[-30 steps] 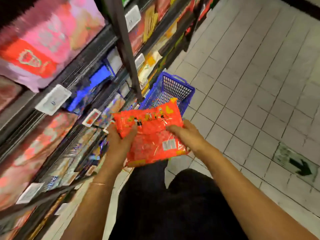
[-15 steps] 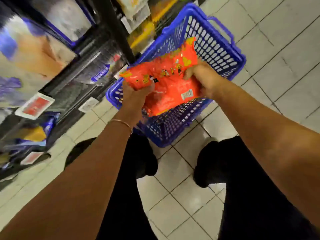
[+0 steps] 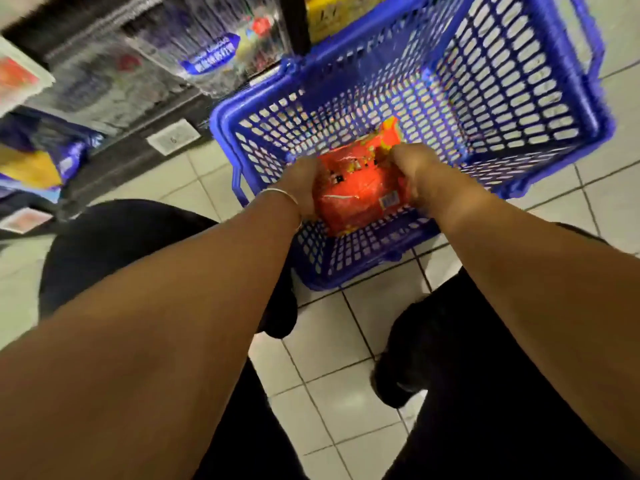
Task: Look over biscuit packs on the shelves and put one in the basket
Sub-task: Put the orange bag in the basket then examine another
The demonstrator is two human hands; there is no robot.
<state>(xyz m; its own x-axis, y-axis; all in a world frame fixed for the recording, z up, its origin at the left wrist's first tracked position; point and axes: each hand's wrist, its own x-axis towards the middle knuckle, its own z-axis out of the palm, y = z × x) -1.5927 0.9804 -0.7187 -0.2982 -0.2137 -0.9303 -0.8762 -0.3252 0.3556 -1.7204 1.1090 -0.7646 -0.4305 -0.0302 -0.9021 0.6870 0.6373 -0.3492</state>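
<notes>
An orange biscuit pack with yellow print is low inside the blue plastic basket, which stands on the tiled floor. My left hand grips the pack's left edge; a thin bangle circles that wrist. My right hand grips the pack's right edge. Both hands reach down past the basket's near rim. Whether the pack rests on the basket's bottom I cannot tell.
Low shelves with blue and yellow packs and white price tags run along the upper left. My black-trousered legs and dark shoes stand on the pale tiles just in front of the basket.
Both hands have carried the orange pack from chest height beside the shelves down into the blue basket. My view has tipped downward, and the basket now fills the upper frame.
</notes>
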